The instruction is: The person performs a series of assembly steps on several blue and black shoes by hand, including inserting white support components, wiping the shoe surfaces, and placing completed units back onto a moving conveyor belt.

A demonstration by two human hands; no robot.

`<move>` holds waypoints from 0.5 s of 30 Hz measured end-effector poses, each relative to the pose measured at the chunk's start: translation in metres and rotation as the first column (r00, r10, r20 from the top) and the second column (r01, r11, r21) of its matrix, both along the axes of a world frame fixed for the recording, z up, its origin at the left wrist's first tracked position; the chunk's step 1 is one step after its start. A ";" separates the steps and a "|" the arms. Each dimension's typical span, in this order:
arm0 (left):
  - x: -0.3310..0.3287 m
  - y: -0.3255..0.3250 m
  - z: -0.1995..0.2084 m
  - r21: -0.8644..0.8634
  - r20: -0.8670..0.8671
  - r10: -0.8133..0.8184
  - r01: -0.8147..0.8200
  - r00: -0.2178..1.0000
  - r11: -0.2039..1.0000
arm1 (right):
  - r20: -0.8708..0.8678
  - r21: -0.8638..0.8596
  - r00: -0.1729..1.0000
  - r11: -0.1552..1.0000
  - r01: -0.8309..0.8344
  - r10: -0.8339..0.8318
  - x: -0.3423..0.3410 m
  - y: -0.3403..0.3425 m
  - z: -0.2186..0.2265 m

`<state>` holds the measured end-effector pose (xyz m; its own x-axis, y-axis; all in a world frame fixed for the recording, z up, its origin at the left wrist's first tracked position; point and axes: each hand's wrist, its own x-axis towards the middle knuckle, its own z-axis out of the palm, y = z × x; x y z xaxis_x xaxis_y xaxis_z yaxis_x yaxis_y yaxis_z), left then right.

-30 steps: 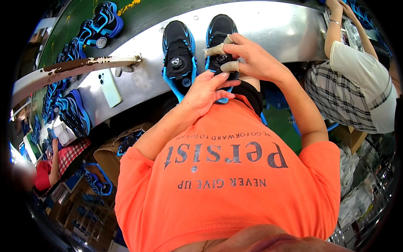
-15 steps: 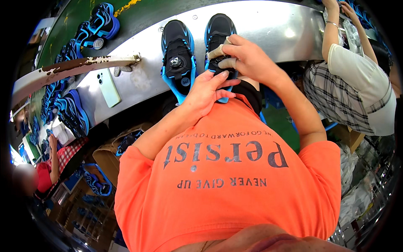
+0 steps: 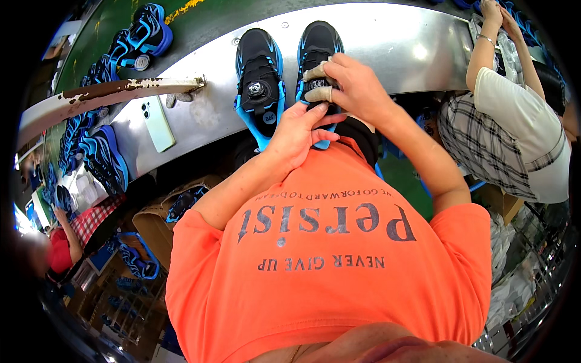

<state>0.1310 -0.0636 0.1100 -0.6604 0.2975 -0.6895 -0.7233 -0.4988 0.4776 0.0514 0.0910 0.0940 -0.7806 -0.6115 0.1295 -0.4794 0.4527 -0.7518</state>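
Two black sneakers with blue soles stand side by side on the metal bench, toes pointing away from me. The left sneaker (image 3: 259,63) is untouched, with a round dial on its tongue. My left hand (image 3: 296,133) grips the right sneaker (image 3: 319,41) at its heel opening, thumb on the collar and the other fingers partly spread behind. Over the tongue, my right hand (image 3: 357,88) has its fingers, wearing pale finger covers, bent around the dial (image 3: 321,83). Part of that sneaker's collar is hidden beneath both hands.
A pale green phone (image 3: 157,124) lies on the metal bench (image 3: 387,42), left of the sneakers. A chipped white metal bar (image 3: 121,94) juts over it. More sneakers (image 3: 103,160) line the left side. A co-worker (image 3: 514,121) sits at right, another person (image 3: 63,242) far left.
The fingers of my right hand have shifted around the dial, which now shows between them. My left hand keeps its hold. The co-worker's hands at right have drawn together.
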 end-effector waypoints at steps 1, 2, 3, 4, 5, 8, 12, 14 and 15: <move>0.001 0.001 0.001 -0.018 0.006 0.002 -0.002 1.000 1.000 | 0.022 -0.005 0.999 0.999 0.037 -0.037 0.005 -0.001 -0.001; 0.001 0.001 0.002 -0.035 0.012 0.005 -0.004 1.000 0.999 | 0.044 -0.010 0.996 0.997 0.074 -0.073 0.009 -0.002 -0.001; 0.001 0.001 0.003 -0.025 0.013 0.000 0.001 1.000 1.000 | 0.067 -0.014 0.991 0.993 0.115 -0.114 0.011 -0.002 0.000; 0.001 0.001 0.005 -0.014 0.014 -0.005 0.005 1.000 1.000 | 0.079 -0.018 0.996 0.998 0.052 -0.051 0.005 0.001 0.001; 0.001 0.001 0.005 -0.004 0.015 -0.009 0.010 1.000 1.000 | 0.074 -0.075 0.997 0.997 -0.021 0.026 -0.001 0.005 0.002; 0.001 0.002 0.004 -0.006 0.023 -0.023 0.024 0.999 1.000 | 0.121 -0.153 0.967 0.967 -0.206 0.225 -0.017 0.014 0.008; 0.004 0.010 0.002 0.022 0.021 0.048 -0.049 0.999 0.999 | 0.103 -0.054 0.992 0.996 0.075 -0.069 0.006 0.001 0.007; 0.004 0.015 0.003 0.001 0.017 0.071 -0.071 0.997 0.998 | 0.121 -0.075 0.955 0.957 0.281 -0.271 0.026 -0.008 0.002; 0.004 0.013 0.004 0.018 0.003 0.018 -0.018 1.000 1.000 | 0.158 -0.080 0.925 0.929 0.361 -0.346 0.034 -0.012 0.003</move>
